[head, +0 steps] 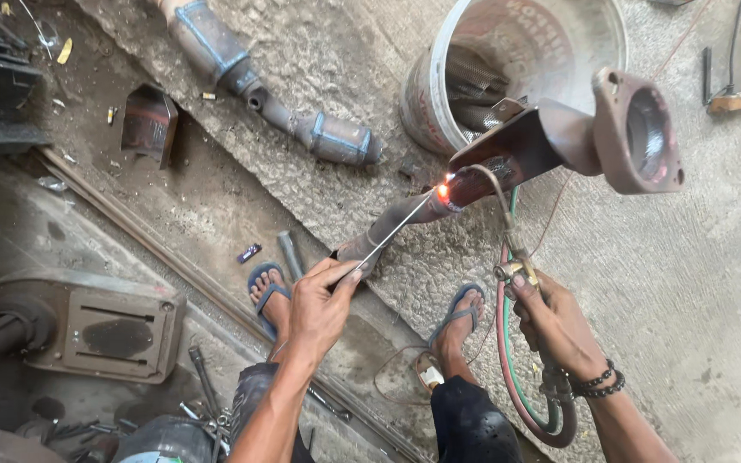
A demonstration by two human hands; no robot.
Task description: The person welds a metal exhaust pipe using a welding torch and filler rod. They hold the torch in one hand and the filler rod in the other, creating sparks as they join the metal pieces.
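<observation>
Beaded bracelet (600, 381), blue sandals (266, 287), dark trousers (473, 420)

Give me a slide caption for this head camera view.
Left hand feeds a thin rod to the glowing joint on a rusty exhaust pipe while the right hand holds the torch.

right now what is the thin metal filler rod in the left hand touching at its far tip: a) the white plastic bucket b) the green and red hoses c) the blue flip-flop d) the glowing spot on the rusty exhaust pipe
d: the thin metal filler rod, pinched in the left hand, ends at the glowing spot on the rusty exhaust pipe, where the torch in the right hand also points.
</observation>
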